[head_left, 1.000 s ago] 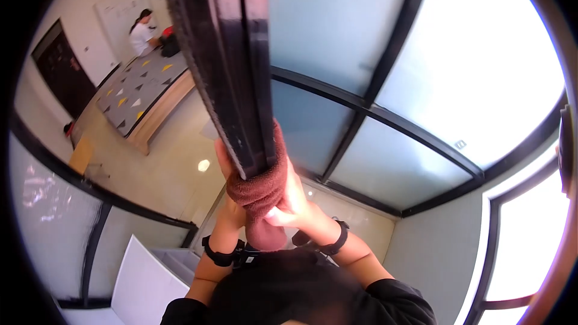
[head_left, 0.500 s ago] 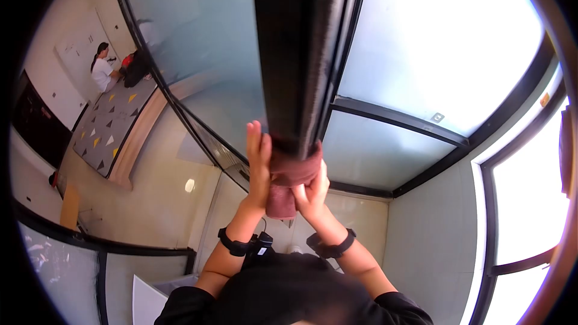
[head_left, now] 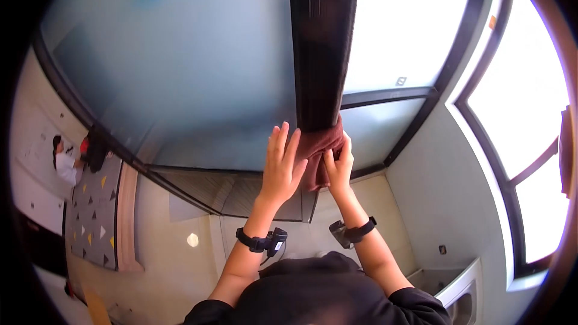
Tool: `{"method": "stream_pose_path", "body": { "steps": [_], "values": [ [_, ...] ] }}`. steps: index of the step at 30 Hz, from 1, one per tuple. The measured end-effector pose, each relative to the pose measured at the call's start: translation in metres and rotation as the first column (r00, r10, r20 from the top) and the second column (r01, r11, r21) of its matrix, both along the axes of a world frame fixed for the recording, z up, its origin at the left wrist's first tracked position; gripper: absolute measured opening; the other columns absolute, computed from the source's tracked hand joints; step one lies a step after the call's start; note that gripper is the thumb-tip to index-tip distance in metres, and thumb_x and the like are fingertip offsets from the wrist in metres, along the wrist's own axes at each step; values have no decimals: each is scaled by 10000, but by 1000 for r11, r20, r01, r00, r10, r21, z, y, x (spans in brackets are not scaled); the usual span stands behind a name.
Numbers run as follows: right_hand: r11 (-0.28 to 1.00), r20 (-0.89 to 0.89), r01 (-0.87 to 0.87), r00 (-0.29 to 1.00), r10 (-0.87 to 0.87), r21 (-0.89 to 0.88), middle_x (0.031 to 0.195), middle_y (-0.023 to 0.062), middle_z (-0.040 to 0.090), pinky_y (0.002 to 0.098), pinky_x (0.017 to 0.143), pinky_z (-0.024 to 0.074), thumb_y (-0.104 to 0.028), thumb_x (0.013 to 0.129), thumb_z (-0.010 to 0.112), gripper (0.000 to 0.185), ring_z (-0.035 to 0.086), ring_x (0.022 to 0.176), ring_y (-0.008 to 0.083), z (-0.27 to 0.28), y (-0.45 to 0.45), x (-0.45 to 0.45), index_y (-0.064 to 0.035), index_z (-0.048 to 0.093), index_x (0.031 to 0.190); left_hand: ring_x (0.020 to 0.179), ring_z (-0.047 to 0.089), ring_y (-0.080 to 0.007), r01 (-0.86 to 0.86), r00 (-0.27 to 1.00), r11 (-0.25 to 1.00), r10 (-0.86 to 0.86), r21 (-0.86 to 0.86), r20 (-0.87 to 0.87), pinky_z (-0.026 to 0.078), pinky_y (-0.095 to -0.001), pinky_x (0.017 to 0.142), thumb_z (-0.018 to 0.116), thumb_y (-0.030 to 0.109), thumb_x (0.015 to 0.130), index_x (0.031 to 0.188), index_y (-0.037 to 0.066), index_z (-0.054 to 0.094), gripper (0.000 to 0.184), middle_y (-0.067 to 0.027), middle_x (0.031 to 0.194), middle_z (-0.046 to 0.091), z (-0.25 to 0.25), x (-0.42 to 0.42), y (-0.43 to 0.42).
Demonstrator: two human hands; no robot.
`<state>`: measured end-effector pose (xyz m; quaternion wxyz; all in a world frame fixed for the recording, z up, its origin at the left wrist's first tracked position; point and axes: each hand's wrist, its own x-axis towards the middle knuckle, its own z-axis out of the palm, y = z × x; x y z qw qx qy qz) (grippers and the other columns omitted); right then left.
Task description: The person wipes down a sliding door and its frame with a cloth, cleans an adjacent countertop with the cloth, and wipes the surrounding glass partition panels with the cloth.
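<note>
A dark reddish-brown cloth [head_left: 320,142] is folded round the edge of an upright black door frame [head_left: 323,54], its loose end hanging below. My right hand [head_left: 340,165] pinches the cloth on the frame's right side, with the thumb on its near face. On the left, my left hand [head_left: 280,165] has its fingers stretched out and slightly spread beside the cloth and frame. Whether its thumb side touches the cloth I cannot tell. A black strap with a small device sits on each wrist.
Frosted glass panels [head_left: 180,72] flank the frame. A grey wall [head_left: 421,186] and bright window [head_left: 518,96] lie right, with a white basin [head_left: 466,289] low down. Far left, a person [head_left: 64,162] sits on a patterned mattress [head_left: 93,222].
My view has turned, so the room slides left and down and a basin appears at right. My left hand's fingers have spread; my right hand still grips the cloth.
</note>
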<state>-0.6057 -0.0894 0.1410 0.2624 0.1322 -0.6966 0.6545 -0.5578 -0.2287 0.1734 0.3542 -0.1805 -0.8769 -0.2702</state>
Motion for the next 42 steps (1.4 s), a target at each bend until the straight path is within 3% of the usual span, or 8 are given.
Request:
{"method": "stream_pose_path", "body": {
  "steps": [4,7,17,23,30,36,39,42],
  "values": [
    [997,29,73,997,-74,21,902,150,632,313,776,472,-11,793,578,278,624,846,228,-2,8,-6,-4,533,1067,1000,478,-353,135,991,979,-135,153,-7,385,-419,877,477,74,874,1085,3,537,230,-175,1063,520,-12,-22,-13],
    [991,-1,121,993,-121,57,843,116,618,292,742,467,-1,779,591,223,589,780,182,-4,8,-9,-3,551,999,856,489,-322,76,994,987,-86,143,64,403,-390,757,550,51,833,954,4,535,131,-132,905,533,-19,-36,-12],
    [977,-1,-204,979,205,56,951,55,544,249,739,460,75,697,595,632,534,873,148,-1,19,-61,-71,400,1281,844,539,-320,-112,988,958,135,265,-70,437,-368,730,592,-9,779,933,18,501,181,-122,921,561,-30,-65,-2],
    [857,28,-472,878,477,207,798,89,471,288,681,443,30,596,635,423,487,713,210,-2,43,-113,-20,546,1007,946,565,-300,-252,940,937,296,241,-167,321,-468,1018,478,-50,827,1036,11,411,227,-156,1044,588,-32,-83,13],
    [674,91,-707,702,707,214,835,82,520,294,671,449,-117,635,782,440,496,713,195,-8,71,-153,-13,537,985,856,538,-329,-363,826,867,469,341,-313,431,-448,822,539,-64,746,926,39,410,244,-151,938,552,-11,-84,55],
    [498,127,-796,565,816,344,878,93,534,291,684,460,-119,761,715,327,542,774,189,-24,100,-177,-16,534,1013,819,509,-304,-492,850,868,496,66,-179,404,-386,767,557,-97,657,1055,50,558,424,-106,888,541,42,-74,97],
    [663,-37,-615,721,692,427,739,82,553,281,579,458,-93,816,652,196,569,651,179,-41,107,-191,-17,546,963,816,487,-301,-439,898,890,434,-119,-73,409,-389,734,560,-115,605,956,63,604,396,-93,855,506,56,-79,108],
    [783,384,-611,756,530,122,495,40,530,246,412,393,-96,905,538,57,498,422,96,-45,122,-198,-41,551,916,767,498,-272,-363,932,901,349,-238,-102,410,-384,724,552,-89,632,912,42,605,314,-82,795,503,62,-90,118]
  ]
}}
